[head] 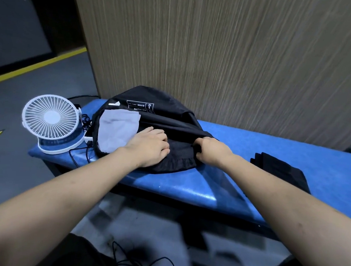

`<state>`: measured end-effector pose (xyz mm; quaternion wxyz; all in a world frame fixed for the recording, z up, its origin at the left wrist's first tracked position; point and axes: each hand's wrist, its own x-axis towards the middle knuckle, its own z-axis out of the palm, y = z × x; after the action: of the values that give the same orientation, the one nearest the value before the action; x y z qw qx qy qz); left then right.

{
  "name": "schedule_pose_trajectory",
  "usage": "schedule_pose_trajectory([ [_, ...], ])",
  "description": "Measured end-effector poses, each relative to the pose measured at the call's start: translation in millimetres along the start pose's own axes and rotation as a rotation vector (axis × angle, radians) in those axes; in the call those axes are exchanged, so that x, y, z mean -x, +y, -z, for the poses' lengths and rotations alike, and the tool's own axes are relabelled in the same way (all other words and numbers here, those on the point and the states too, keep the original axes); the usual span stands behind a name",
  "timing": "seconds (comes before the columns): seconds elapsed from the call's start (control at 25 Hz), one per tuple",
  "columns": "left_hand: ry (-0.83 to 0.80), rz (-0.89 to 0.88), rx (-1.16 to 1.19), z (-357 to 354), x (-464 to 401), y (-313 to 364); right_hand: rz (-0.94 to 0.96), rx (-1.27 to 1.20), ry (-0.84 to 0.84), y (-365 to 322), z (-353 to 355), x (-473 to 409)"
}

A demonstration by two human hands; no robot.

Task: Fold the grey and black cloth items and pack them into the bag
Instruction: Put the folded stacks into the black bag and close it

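A black drawstring bag lies on the blue bench, its mouth toward me. A folded grey cloth rests on the bag's left side, partly at the opening. My left hand lies beside the grey cloth with curled fingers on the bag's lower edge; whether it grips the fabric is unclear. My right hand pinches the upper rim of the bag's mouth and holds it up. A folded black cloth sits on the bench to the right.
A white desk fan stands at the bench's left end, with black cables trailing beside it. A wood-grain wall rises right behind the bench. More cable lies on the floor near my legs.
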<state>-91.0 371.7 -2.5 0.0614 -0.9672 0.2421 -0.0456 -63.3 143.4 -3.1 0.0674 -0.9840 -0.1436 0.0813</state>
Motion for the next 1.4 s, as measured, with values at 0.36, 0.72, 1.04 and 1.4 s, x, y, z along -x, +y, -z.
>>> schedule_pose_trajectory([
  [0.36,0.194,-0.054,0.146,26.9,-9.2,40.4,0.206,-0.017,0.124,4.5,30.6,44.1],
  [0.72,0.160,-0.026,0.621,53.3,-31.0,175.2,-0.039,-0.235,0.323,143.1,58.3,148.7],
  [1.04,-0.090,0.029,0.784,31.1,-59.8,254.9,-0.113,-0.233,0.163,187.4,12.1,172.7],
  [1.4,-0.141,-0.006,0.688,19.1,-57.6,247.4,-0.153,-0.257,-0.002,186.7,5.3,159.9],
])
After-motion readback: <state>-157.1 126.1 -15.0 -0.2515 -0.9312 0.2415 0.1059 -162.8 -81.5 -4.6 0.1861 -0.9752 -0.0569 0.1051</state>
